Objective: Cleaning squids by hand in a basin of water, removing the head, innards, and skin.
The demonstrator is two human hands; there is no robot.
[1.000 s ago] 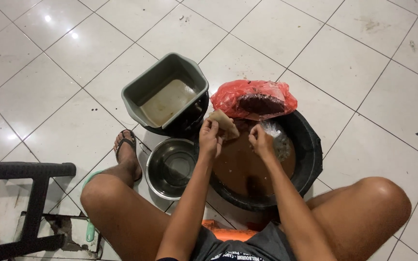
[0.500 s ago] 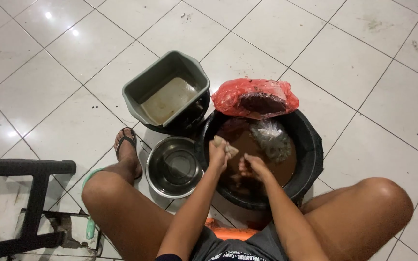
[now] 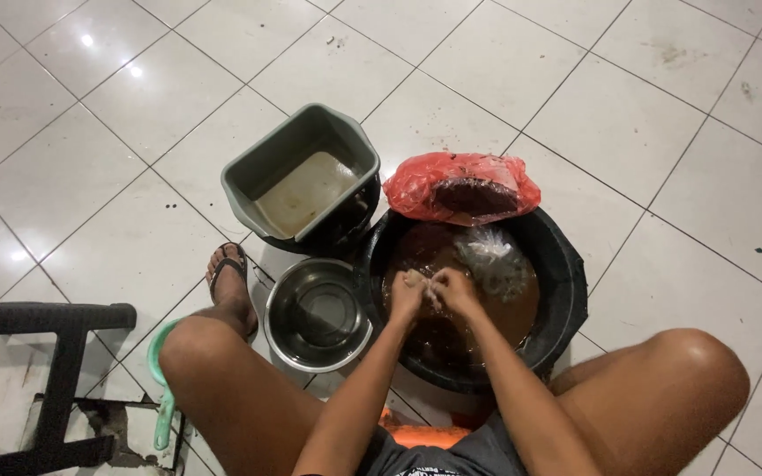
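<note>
Your left hand (image 3: 407,293) and right hand (image 3: 454,289) have dropped from the far rim to the middle of the round black plastic basin (image 3: 566,291), closed together on a small pale piece (image 3: 431,291) above the brown water (image 3: 513,313). Clear plastic bag (image 3: 493,261) floats just beyond; steel bowl (image 3: 317,315) touches the basin's left edge.

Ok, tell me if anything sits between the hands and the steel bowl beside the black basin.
Nothing visible does. Both hands, left hand and right hand, meet over the brown water in the black basin. The steel bowl stands directly to their left, touching the basin; only the basin's rim lies between.
</note>
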